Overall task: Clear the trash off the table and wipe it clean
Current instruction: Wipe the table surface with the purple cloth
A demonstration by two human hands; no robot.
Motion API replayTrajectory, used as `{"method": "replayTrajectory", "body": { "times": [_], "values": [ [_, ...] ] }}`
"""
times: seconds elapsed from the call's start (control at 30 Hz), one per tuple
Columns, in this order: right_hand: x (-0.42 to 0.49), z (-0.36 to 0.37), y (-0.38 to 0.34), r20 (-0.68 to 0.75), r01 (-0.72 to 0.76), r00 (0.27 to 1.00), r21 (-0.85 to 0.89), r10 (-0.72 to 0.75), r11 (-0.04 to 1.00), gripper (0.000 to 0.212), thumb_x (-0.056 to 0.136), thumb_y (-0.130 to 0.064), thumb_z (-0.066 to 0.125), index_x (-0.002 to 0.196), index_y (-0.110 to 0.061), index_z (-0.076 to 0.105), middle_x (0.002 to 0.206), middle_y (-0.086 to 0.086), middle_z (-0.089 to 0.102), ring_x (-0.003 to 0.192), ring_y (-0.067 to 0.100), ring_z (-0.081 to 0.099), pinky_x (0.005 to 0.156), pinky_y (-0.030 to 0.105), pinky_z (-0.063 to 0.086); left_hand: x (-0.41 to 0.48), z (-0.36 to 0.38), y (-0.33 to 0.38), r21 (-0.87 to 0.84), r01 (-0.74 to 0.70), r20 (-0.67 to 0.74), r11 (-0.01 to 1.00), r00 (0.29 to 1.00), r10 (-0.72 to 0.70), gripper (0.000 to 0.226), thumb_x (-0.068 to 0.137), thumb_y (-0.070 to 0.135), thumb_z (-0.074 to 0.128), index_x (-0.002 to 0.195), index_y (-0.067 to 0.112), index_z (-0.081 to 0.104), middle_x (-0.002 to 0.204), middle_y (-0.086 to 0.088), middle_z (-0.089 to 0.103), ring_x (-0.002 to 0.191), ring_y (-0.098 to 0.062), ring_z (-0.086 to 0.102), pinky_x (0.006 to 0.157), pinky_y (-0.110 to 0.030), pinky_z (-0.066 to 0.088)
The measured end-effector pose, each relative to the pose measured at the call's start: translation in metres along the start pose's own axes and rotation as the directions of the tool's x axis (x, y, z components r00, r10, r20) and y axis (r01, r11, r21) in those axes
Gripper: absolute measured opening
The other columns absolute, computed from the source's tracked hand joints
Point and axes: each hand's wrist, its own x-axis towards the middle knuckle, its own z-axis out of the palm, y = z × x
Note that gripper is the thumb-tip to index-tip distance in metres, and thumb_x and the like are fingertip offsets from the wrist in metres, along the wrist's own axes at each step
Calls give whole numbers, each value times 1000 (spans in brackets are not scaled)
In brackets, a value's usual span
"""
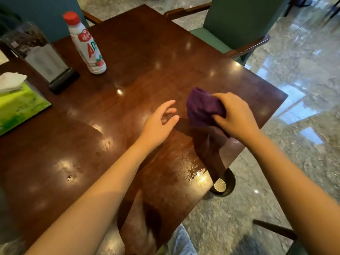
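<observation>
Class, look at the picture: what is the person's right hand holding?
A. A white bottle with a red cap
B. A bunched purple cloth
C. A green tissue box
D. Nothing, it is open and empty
B: the right hand grips a bunched purple cloth above the table; the bottle and tissue box stand untouched at the far left, and the left hand is open.

A green tissue box [20, 107] is sitting at the left edge of the view, with a white tissue [11, 81] sticking out of its top. Just behind the tissue box, a clear menu stand [39, 56] on a dark base is standing upright. Far beyond the tissue box, to its right, a green-cushioned chair [233, 32] is standing on the glossy marble floor [294, 74].
</observation>
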Motion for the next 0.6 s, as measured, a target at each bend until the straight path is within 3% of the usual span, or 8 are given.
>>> {"method": "replayTrajectory", "body": {
  "times": [0.07,0.1,0.2,0.27,0.37,0.47,0.53,0.6],
  "values": [
    [-2,7,10,-71,-32,997,-133,23,991,51,77,-18,65,125,-11,51,107,15,60,98,38,56,80,44,44,-4,0,-16,163,7,-55,987,999,2,43,93,24,50,135,26,43,130,4,55,118,-10,51,96,-22,39],
    [-8,16,12,-38,-45,998,-175,39,984,51,77,-20,65,125,-11,50,106,15,59,97,38,56,78,44,44,-9,-2,-29,265,23,-74,964,997,-3,43,94,25,48,137,24,42,135,3,53,125,-13,47,99,-25,36],
    [-39,53,15,226,14,973,-230,40,973,50,77,-31,66,121,-12,52,110,14,57,102,38,54,79,44,43,-29,-16,-72,461,131,-182,878,982,-51,44,96,27,43,139,17,41,142,-3,48,134,-19,37,108,-33,29],
    [-56,71,21,284,92,959,-271,-12,958,51,78,-48,58,116,-14,56,113,13,56,102,37,53,80,44,46,-40,-33,-94,536,194,-285,821,958,-41,44,96,28,42,138,14,42,142,-7,47,135,-23,35,112,-38,27],
    [-48,79,30,294,144,952,-181,-87,973,66,84,-65,34,124,-17,56,139,15,47,127,38,43,104,49,37,-52,-54,-120,706,232,-297,669,955,-18,50,96,35,39,142,16,34,150,-10,36,142,-26,25,119,-45,13],
    [-32,88,41,423,236,889,-96,-175,967,83,83,-70,-6,147,-25,22,158,5,17,146,27,12,117,44,11,-59,-59,-135,801,250,-254,544,965,-69,55,96,45,30,147,24,24,158,-7,18,147,-21,8,119,-46,-1],
    [-32,97,45,401,235,898,-92,-180,968,79,84,-67,-10,148,-27,15,158,2,14,147,24,8,118,44,9,-59,-58,-139,827,259,-249,498,964,-90,56,96,48,23,148,29,17,159,-4,9,148,-19,0,119,-48,-3],
    [-38,101,43,325,166,937,-82,-131,983,75,87,-66,-2,147,-27,22,157,3,19,146,26,13,118,47,14,-58,-57,-139,841,261,-246,475,965,-93,56,95,50,18,148,32,13,160,-3,6,147,-18,-3,119,-48,-3]
  ]
}}
